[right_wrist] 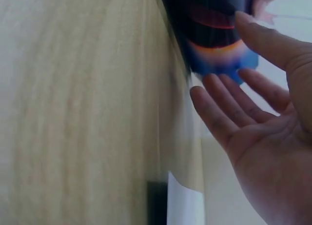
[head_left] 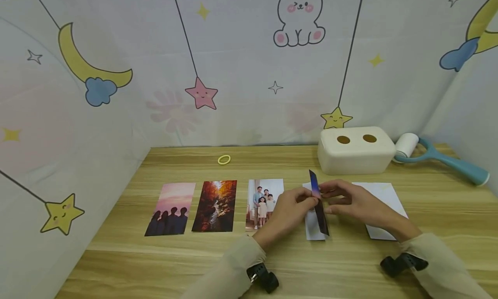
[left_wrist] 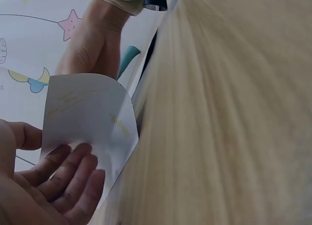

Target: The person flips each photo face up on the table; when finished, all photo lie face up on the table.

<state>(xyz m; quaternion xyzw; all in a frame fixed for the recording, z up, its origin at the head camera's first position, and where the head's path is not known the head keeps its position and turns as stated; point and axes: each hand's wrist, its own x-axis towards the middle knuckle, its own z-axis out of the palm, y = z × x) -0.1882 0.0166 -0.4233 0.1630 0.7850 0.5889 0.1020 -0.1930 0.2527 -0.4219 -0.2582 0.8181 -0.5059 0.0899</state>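
Note:
A photo card point(head_left: 320, 212) stands on edge, tilted over the table. Its front has a dark, orange and blue scene point(right_wrist: 219, 51); its white back point(left_wrist: 92, 108) carries faint yellow marks. My left hand point(head_left: 289, 208) pinches the card, with several fingers point(left_wrist: 73, 176) against the white back. On the picture side is my right hand point(head_left: 352, 204), its fingers loosely extended and fingertips right at the card's edge. In the right wrist view the right thumb point(right_wrist: 268, 42) overlaps the picture. Beneath the card lies a white sheet point(head_left: 314, 229), partly covered by it.
Left of the hands lie a sunset silhouette photo point(head_left: 173, 208), an autumn stream photo point(head_left: 215, 206) and a family photo point(head_left: 260, 199) partly behind the left hand. A white card point(head_left: 385, 199) lies right. Behind are a yellow ring point(head_left: 224, 160), cream box point(head_left: 355, 152) and lint roller point(head_left: 447, 160).

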